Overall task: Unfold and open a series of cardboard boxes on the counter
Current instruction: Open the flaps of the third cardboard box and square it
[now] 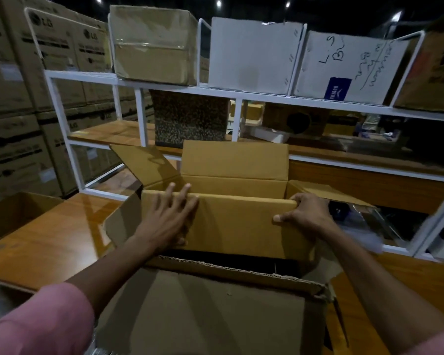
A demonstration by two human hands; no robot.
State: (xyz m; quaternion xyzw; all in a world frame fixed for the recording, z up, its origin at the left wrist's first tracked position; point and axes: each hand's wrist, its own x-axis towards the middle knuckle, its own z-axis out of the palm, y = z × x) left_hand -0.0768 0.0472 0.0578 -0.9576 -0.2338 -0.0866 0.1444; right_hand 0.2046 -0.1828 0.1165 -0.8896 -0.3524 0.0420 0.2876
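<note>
A brown cardboard box stands open on the wooden counter, its far flap upright and its left flap splayed outward. My left hand lies flat with straight fingers on the near flap, fingertips at its top edge. My right hand grips the right end of that same flap, fingers over the edge and thumb on the front. A larger, darker cardboard box with a torn edge lies right in front of me, below my arms.
Another open box sits at the left edge of the counter. A white metal rack behind holds several boxes on two shelves. Stacked cartons fill the left. A clear plastic object lies right of the box.
</note>
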